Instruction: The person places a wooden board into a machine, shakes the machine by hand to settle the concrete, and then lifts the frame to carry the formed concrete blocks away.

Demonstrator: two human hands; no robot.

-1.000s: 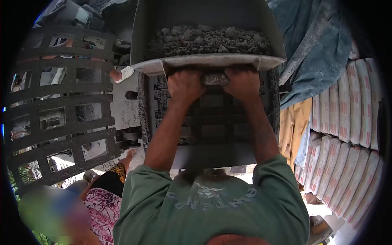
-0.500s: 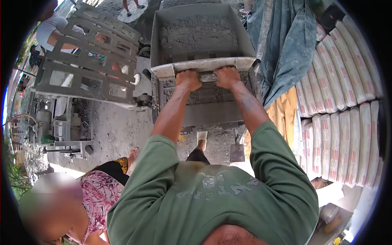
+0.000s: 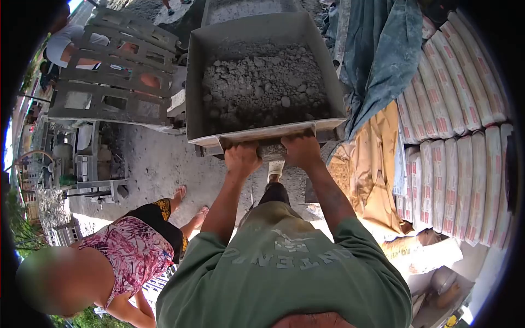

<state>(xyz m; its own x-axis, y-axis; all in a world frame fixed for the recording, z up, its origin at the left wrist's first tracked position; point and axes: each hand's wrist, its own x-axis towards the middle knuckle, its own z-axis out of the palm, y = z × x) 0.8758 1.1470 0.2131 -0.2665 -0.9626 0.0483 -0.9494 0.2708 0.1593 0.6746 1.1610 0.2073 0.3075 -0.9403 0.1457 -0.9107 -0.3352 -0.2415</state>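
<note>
The head camera looks down on my left hand (image 3: 243,157) and right hand (image 3: 302,151), both clenched around a short, rough grey bar (image 3: 272,150) at the near side of a deep grey metal box (image 3: 273,131). The box lies straight ahead of me, with loose, lumpy grey material (image 3: 265,82) inside. As I judge it, holding this well means pulling equally with both arms, wrists in line with my forearms, so the rim doesn't twist towards one side and the lumps don't slide into a corner. My pale-shod foot (image 3: 275,170) shows just beyond my knee, close to the bar, so I'd want it clear of the box's underside. The person in the pink patterned top (image 3: 131,246) is near my left, so swinging the box that way would be unwise. My fingertips are out of sight beneath the near rim, and I can't tell how far they wrap round the bar. The box's underside and whatever bears its weight are hidden too. Beyond its far edge, a grey surface (image 3: 251,11) is cut off by the picture's top, and the person in the white top (image 3: 71,44) is partly masked by the grey slatted panel (image 3: 112,82).
</note>
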